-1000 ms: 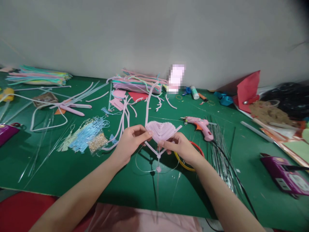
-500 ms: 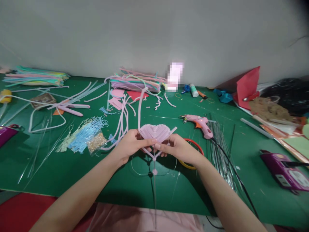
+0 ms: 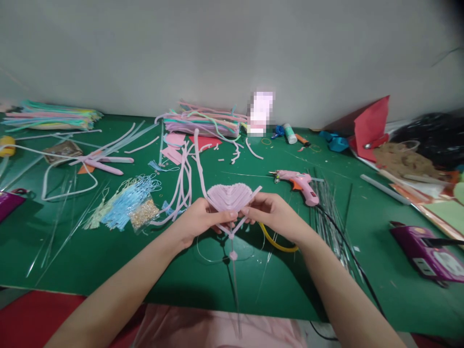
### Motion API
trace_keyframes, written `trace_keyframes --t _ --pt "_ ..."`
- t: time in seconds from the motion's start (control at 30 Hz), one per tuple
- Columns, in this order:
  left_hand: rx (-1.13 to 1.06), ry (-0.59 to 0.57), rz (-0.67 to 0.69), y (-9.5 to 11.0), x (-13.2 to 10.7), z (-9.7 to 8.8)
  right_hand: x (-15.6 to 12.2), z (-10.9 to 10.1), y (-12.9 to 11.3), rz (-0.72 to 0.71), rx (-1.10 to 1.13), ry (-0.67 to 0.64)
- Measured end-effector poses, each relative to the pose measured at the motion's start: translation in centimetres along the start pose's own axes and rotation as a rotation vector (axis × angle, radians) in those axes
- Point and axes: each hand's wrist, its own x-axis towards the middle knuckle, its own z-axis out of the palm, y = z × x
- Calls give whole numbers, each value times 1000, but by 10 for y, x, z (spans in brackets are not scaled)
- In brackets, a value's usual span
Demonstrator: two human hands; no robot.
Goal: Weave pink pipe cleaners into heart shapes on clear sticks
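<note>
Between my hands is a pale lilac heart (image 3: 229,195) made of bent pipe cleaners laid in ridged rows. One long loose pipe cleaner (image 3: 199,164) rises from its left side, and a short end sticks out at the right. Below the heart, the strands meet in a V above a thin wire stem (image 3: 235,285) with a small lilac knob (image 3: 233,255). My left hand (image 3: 203,218) is closed on the heart's lower left, thumb across its front. Pinched at the lower right edge, my right hand (image 3: 270,216) grips the heart too. Fingers behind it are partly hidden.
A pink glue gun (image 3: 297,183) with a black cord lies to the right, beside thin wires (image 3: 328,227). Left are blue tassels (image 3: 126,203) and a bag of beads (image 3: 144,215). Pipe cleaner bundles (image 3: 203,124) line the back. A purple box (image 3: 427,253) sits far right.
The heart has shifted slightly left and its long loose strand leans further left. My right thumb has drawn away from my left thumb, towards the heart's right edge.
</note>
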Motion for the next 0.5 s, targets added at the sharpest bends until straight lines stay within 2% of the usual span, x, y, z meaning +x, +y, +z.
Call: trace_keyframes --t 0.2,0.5 --pt "-40 33 35 2 1 3 2 1 2 -68 8 79" --pt "6 10 29 1 1 1 2 8 2 -47 -16 174"
